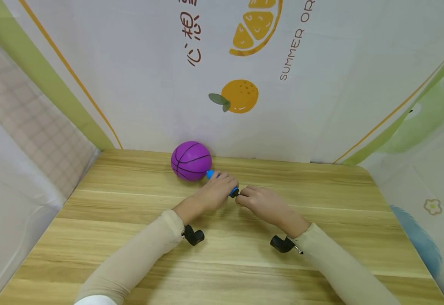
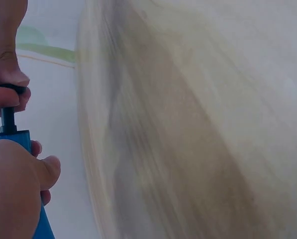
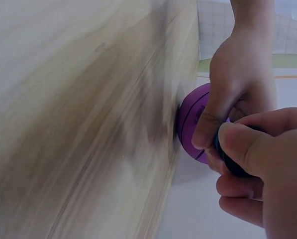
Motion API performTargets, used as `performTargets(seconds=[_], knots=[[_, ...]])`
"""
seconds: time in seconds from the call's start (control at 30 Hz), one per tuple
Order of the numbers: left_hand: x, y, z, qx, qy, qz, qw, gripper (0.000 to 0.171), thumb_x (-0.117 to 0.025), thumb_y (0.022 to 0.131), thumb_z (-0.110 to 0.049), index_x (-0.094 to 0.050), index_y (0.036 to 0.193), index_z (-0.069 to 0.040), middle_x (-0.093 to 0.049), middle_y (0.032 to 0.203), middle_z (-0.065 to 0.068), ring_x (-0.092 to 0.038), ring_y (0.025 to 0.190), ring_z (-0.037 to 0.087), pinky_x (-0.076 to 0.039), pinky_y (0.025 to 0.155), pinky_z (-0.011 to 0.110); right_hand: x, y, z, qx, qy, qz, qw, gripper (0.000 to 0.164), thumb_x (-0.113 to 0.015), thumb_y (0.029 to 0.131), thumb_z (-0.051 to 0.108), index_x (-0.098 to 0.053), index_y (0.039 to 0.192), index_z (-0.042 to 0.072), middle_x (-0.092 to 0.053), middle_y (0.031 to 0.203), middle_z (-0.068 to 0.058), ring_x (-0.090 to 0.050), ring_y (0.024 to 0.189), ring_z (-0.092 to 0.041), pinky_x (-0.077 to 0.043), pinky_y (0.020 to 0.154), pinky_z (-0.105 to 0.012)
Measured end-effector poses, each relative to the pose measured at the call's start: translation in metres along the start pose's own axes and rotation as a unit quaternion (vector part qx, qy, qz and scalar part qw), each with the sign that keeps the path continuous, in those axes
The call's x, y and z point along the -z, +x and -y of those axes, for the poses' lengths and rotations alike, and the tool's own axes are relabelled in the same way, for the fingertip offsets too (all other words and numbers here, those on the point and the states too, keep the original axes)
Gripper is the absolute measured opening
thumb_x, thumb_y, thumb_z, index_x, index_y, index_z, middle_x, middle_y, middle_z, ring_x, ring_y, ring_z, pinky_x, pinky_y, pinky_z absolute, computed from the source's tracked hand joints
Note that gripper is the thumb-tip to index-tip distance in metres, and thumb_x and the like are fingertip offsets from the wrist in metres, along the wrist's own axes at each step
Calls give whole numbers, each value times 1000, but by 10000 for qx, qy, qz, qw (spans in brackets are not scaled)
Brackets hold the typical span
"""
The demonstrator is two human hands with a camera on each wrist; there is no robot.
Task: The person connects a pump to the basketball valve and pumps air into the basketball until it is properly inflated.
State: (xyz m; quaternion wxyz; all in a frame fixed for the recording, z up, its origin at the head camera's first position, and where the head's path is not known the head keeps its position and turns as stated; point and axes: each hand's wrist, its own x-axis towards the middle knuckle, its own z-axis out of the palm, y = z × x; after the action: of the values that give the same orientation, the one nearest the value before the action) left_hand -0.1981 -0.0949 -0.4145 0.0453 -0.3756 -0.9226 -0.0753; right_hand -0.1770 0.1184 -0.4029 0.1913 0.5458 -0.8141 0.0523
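The left hand wraps round the blue barrel of a small hand pump. Black parts show at the near end, where the right hand pinches the pump's handle between thumb and fingers. A short length of dark shaft stands between handle and barrel in the left wrist view. The pump's blue far end points at a purple ball with black basketball lines, right at its lower right side in the head view. Fingers hide much of the barrel.
A wood-grain table lies under both hands. Behind the ball hangs a white curtain printed with oranges and lettering, with further printed cloth at both sides. Small black wrist cameras are strapped to both sleeves.
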Motion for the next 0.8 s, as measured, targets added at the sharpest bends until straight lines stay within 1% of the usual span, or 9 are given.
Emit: performTargets(seconds=[0.1,0.17,0.3,0.4,0.53,0.63,0.8], knots=[[0,0,3,-36,41,-17,10000,28,-65,91,5,-62,112,-13,-65,114,1,-55,116,23,-36,110,48,-3,0,0,14,-19,-53,10000,13,-74,88,-1,-70,93,11,-66,88,0,-60,78,-12,-51,65,-21],[0,0,5,-80,-15,7,10000,25,-65,93,3,-61,110,-14,-64,112,0,-54,114,22,-35,111,48,-3,-1,0,63,-36,-146,9999,13,-76,87,1,-70,93,11,-67,88,-1,-62,78,-13,-52,66,-21],[0,0,7,-104,-21,-16,9999,24,-65,93,3,-60,106,-16,-63,110,-1,-54,111,22,-35,111,48,1,-7,3,184,-40,-328,9993,13,-80,83,3,-72,91,10,-69,87,-1,-66,79,-15,-55,68,-24],[0,0,9,-58,40,-55,10000,25,-66,91,3,-61,106,-16,-65,110,-1,-55,112,22,-35,111,48,6,-17,5,240,-17,-395,9989,16,-82,80,2,-73,91,10,-69,87,-2,-66,79,-16,-56,69,-25],[2,-1,10,-45,-26,-85,10000,27,-67,90,4,-61,106,-16,-66,110,-1,-55,111,22,-35,111,49,16,-33,9,248,52,-395,9989,21,-85,76,3,-73,91,11,-69,86,-1,-65,77,-14,-56,66,-24],[3,-1,10,-96,-33,-119,9999,30,-68,88,5,-62,108,-16,-66,111,0,-55,113,22,-35,112,49,23,-44,12,210,135,-345,9991,23,-85,75,2,-72,91,11,-68,87,0,-65,77,-13,-55,62,-23],[5,-3,11,-117,139,-148,9997,37,-68,84,7,-64,114,-14,-67,117,2,-55,119,24,-35,113,47,33,-56,15,130,199,-302,9993,22,-84,76,3,-70,89,12,-67,87,1,-64,78,-12,-55,63,-22]])
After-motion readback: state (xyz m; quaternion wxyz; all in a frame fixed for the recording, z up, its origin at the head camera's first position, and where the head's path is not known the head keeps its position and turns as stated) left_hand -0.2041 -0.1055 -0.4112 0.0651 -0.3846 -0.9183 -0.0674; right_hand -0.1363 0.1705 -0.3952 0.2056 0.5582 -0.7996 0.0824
